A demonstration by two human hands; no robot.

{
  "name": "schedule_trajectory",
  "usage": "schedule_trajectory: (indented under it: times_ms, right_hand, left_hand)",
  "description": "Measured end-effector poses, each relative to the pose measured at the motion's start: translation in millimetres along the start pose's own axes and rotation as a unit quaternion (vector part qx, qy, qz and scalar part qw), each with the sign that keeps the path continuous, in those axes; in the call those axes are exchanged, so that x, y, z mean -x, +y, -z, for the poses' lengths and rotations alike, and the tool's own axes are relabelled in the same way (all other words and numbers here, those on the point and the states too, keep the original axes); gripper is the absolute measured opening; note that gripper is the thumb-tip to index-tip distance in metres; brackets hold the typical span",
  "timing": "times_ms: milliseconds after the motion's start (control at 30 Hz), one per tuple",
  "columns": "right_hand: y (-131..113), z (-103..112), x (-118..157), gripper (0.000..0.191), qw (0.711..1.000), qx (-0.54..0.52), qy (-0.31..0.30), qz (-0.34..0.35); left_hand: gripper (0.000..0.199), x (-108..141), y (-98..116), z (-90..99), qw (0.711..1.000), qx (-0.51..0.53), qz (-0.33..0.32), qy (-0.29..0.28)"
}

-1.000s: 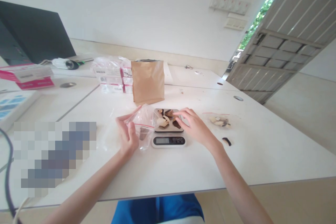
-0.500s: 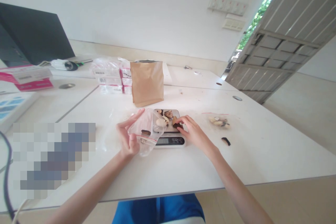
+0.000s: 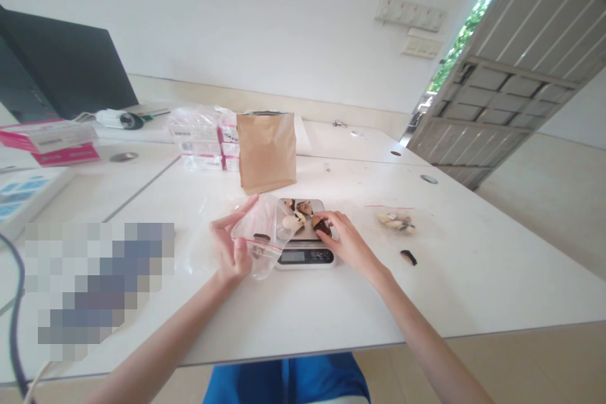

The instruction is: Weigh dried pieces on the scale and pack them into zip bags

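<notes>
Left-hand fingers (image 3: 243, 207) grip a zip bag (image 3: 259, 246); right-hand fingers (image 3: 330, 221) pinch a dark chunk (image 3: 322, 225) on the scale (image 3: 305, 256).

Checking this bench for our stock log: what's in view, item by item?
digital scale: one, white with black display, mid-table
chunks: several, cream and dark brown, on the scale's metal tray
zip bag: one, clear, red seal, held over the scale's left edge
second zip bag: one, clear, right of scale, holding cream and dark chunks
dark chunk: one, near-black, on table beside second zip bag
kraft paper bag: one, brown, upright behind scale
wrapped boxes: several, white and pink, left of paper bag
dark screen: one, black, far left
door: one, grey, open, far right
left hand: one, bare, holding zip bag
right hand: one, bare, touching chunks on tray
</notes>
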State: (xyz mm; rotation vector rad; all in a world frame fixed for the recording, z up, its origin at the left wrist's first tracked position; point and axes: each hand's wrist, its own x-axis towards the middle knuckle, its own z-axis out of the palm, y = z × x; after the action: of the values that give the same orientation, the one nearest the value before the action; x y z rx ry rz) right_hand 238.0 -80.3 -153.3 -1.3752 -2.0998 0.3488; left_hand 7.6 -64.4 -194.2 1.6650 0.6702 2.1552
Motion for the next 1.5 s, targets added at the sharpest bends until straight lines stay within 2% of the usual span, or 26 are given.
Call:
schedule_trajectory:
  times_ms: [233,300,400,433,500,600,667,767,867,933,1033,1200,1300,1400,1500]
  right_hand:
    - [0,2,-9,0.025,0.998,-0.049,0.029,-0.041]
    - [-6,10,-14,0.024,0.992,-0.096,0.058,-0.052]
    - [-27,25,-21,0.024,0.977,-0.191,0.090,-0.021]
    - [-36,29,-23,0.026,0.972,-0.219,0.087,-0.001]
    - [-56,33,-26,0.027,0.969,-0.242,0.042,0.037]
    - [-80,33,-29,0.030,0.975,-0.195,-0.056,0.085]
    - [-85,29,-34,0.030,0.980,-0.151,-0.066,0.111]
    - [-71,21,-47,0.029,0.986,-0.128,0.009,0.103]
    - [-39,11,-66,0.028,0.992,-0.102,0.052,0.059]
    - [-17,2,-79,0.029,0.995,-0.069,0.010,0.073]
    - [4,-10,-94,0.032,0.986,-0.044,-0.071,0.142]
    - [8,-25,-108,0.028,0.980,-0.058,-0.115,0.152]
    - [7,-28,-109,0.029,0.975,-0.104,-0.153,0.124]
    - [11,-27,-105,0.031,0.971,-0.161,-0.155,0.080]
    - [16,-28,-99,0.028,0.976,-0.178,-0.107,0.065]
  left_hand:
    - [0.030,-1,4,0.5,0.999,-0.045,0.015,-0.003]
    - [0.028,0,3,1.3,0.999,-0.040,0.015,-0.006]
    - [0.027,1,1,2.1,0.999,-0.030,0.014,-0.013]
    - [0.028,2,1,2.1,0.999,-0.030,0.014,-0.015]
    - [0.029,1,2,1.9,0.999,-0.031,0.006,-0.016]
    - [0.028,-1,4,2.0,0.999,-0.032,-0.015,-0.022]
    - [0.027,-3,5,2.6,0.998,-0.043,-0.031,-0.021]
    - [0.024,-5,8,3.8,0.997,-0.060,-0.039,-0.009]
    - [0.023,-6,9,4.1,0.998,-0.051,-0.047,-0.010]
    - [0.022,-6,10,3.7,0.998,-0.043,-0.038,-0.015]
    - [0.022,-6,11,2.2,0.999,-0.048,-0.020,-0.013]
    - [0.022,-6,10,0.5,0.997,-0.071,-0.008,0.017]
    - [0.023,-5,9,0.9,0.998,-0.059,-0.008,0.013]
    - [0.023,-5,7,1.8,0.998,-0.064,-0.002,0.008]
    - [0.027,-7,6,2.3,0.996,-0.082,-0.001,0.023]
